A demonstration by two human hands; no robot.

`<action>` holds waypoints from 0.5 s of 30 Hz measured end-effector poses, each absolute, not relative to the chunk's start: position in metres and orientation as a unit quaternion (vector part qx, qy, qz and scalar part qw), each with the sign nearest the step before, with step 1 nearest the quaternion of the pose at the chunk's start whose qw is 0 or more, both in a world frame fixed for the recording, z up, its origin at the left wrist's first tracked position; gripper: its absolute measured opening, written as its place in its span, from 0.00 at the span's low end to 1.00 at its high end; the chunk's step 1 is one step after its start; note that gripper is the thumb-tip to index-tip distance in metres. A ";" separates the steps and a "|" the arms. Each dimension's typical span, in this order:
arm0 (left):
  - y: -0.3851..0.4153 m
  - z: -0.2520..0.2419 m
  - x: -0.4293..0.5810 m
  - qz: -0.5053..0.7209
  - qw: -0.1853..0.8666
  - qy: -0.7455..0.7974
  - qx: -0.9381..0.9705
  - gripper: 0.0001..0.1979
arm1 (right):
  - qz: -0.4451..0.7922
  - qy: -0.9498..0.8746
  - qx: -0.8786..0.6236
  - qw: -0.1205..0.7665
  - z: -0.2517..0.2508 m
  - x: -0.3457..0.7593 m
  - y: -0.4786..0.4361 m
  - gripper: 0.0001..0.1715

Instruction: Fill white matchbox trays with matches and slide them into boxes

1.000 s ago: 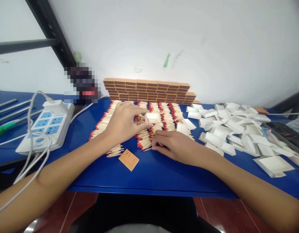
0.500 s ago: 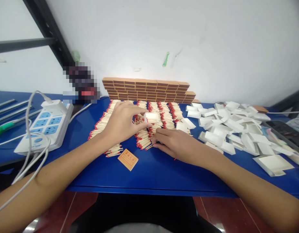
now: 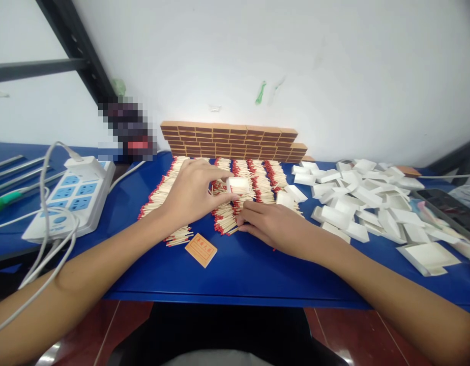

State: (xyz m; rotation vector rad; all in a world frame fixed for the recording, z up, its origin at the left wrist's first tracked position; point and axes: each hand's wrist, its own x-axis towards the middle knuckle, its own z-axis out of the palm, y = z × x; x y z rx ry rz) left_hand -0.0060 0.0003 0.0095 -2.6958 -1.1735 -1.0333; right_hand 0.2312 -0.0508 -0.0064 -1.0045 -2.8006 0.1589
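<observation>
My left hand (image 3: 193,187) holds a small white matchbox tray (image 3: 239,183) by its end, between thumb and fingers, above the rows of matches. A few match heads show at the tray's near-left edge. My right hand (image 3: 271,223) is lower and to the right, its fingertips pinched on matches at the front end of a row of red-tipped matches (image 3: 224,224). How many it grips is hidden. An orange printed matchbox (image 3: 201,250) lies flat on the blue table in front of the rows.
Stacked matchboxes (image 3: 235,140) form a low wall at the back. Several loose white trays (image 3: 368,195) are heaped on the right, near a dark phone (image 3: 444,203). On the left lie a white power strip (image 3: 72,198) with cables and green-handled metal tools (image 3: 6,202).
My right fingertips have shifted very slightly left and up at the front of the match row. My left hand and the tray stay in place.
</observation>
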 end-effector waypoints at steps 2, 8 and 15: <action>0.000 0.009 -0.006 -0.332 0.013 -0.375 -0.866 0.19 | 0.049 -0.937 -0.339 0.072 -0.007 0.230 -0.051 0.10; 0.002 0.007 -0.006 -0.318 0.010 -0.371 -0.873 0.18 | 0.046 -0.939 -0.332 0.077 -0.002 0.233 -0.054 0.11; -0.001 0.009 -0.003 -0.293 0.001 -0.365 -0.884 0.19 | 0.016 -0.892 -0.395 0.218 0.007 0.250 -0.044 0.07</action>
